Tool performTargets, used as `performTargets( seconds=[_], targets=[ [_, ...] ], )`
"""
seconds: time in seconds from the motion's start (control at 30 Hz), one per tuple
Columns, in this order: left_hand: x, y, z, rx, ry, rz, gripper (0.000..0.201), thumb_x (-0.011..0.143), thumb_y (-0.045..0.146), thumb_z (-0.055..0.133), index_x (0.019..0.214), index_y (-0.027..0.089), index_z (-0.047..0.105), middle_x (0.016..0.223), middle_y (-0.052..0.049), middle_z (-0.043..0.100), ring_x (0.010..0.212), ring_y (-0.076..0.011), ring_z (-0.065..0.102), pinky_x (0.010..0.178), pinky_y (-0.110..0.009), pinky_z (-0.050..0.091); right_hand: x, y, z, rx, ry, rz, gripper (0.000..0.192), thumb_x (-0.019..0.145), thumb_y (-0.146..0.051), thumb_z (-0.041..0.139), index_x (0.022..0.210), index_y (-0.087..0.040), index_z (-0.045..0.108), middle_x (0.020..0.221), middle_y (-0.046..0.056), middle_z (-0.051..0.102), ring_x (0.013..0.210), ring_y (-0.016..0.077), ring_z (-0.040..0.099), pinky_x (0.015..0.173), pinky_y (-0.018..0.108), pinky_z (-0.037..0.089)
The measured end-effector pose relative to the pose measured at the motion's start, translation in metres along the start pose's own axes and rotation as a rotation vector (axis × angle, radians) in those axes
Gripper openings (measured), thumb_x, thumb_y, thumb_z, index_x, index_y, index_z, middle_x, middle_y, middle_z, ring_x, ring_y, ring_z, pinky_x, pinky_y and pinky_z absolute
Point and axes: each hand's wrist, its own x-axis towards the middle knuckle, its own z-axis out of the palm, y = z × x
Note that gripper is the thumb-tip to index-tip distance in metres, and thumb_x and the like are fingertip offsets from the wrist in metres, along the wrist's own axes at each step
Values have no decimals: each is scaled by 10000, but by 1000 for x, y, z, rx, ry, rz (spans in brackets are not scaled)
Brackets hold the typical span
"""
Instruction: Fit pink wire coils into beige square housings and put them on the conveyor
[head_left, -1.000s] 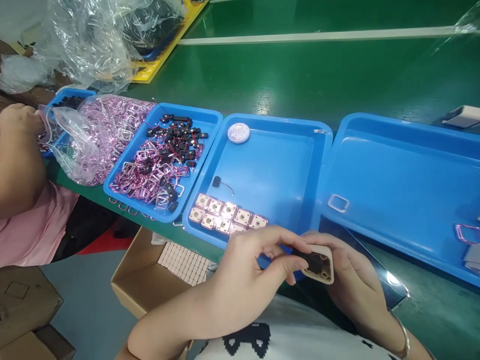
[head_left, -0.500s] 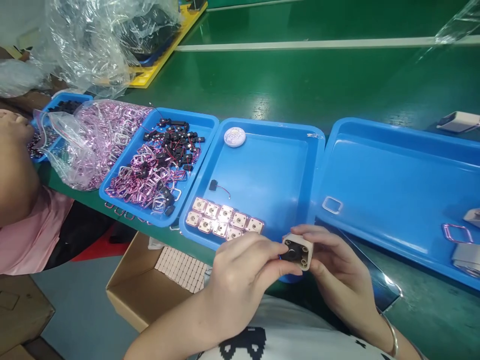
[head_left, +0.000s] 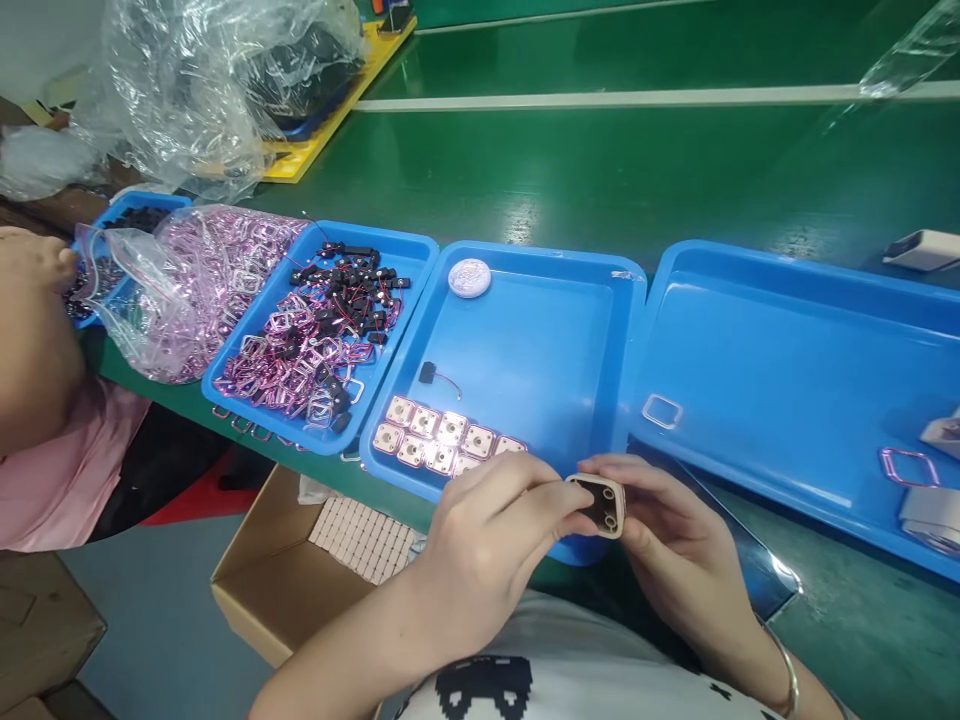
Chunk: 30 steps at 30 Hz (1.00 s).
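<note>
Both hands meet over the near edge of the middle blue tray (head_left: 600, 330). My left hand (head_left: 487, 540) and my right hand (head_left: 675, 540) pinch one small beige square housing (head_left: 600, 503) with a black part set in it. In the tray just beyond lie several matching beige square pieces (head_left: 442, 445) in two rows, a loose black part with a red wire (head_left: 431, 373), and a white round disc (head_left: 469, 277).
A tray (head_left: 405, 250) of pink wire coils and black wired parts sits to the left, beside a clear bag of coils (head_left: 195, 290). Another person's arm (head_left: 30, 330) is at far left. A large blue tray (head_left: 810, 350) lies right. A cardboard box (head_left: 300, 570) stands below.
The housing has been turned in my fingers and raised slightly toward the tray; my left fingers now press against its left side. The view has shifted a little.
</note>
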Motion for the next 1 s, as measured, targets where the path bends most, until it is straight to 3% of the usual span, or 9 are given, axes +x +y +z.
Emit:
performTargets(
  seconds=[0.23, 0.47, 0.6, 0.87, 1.0],
  targets=[
    [2, -7, 7, -37, -33, -30, 220, 865, 311, 617, 997, 138, 646, 894, -61, 579, 803, -154, 585, 701, -263, 518, 2, 1, 2, 75, 25, 67, 208, 854, -292, 663, 1055, -327, 702, 1094, 55, 685, 990, 224, 661, 827, 328, 561],
    [2, -5, 1, -125, -129, -114, 195, 911, 256, 550, 1058, 165, 641, 939, -58, 591, 857, -149, 594, 768, -268, 523, 3, 1, 2, 32, 27, 33, 203, 853, -277, 663, 1049, -313, 700, 1111, 75, 670, 1006, 235, 652, 824, 353, 570],
    [-1, -5, -1, -98, -110, -90, 194, 915, 197, 536, 1063, 144, 648, 931, -70, 604, 860, -152, 598, 759, -269, 514, 3, 0, 2, -25, 13, 12, 207, 862, -269, 652, 1058, -310, 706, 1105, 79, 678, 1017, 238, 648, 818, 348, 574],
    [0, -4, 7, -232, -6, -166, 119, 849, 118, 620, 884, 189, 709, 873, -24, 642, 828, -126, 618, 761, -244, 505, 2, 2, 1, -24, 12, 28, 205, 844, -277, 674, 1042, -315, 718, 1099, 78, 688, 1021, 249, 650, 817, 360, 575],
    [6, -8, 8, -306, -20, -359, 46, 735, 160, 753, 722, 199, 735, 749, -9, 653, 752, -142, 624, 687, -258, 501, 3, 6, 4, -11, 37, 48, 190, 833, -298, 688, 1019, -313, 725, 1107, 66, 698, 1027, 241, 657, 828, 335, 571]
  ],
)
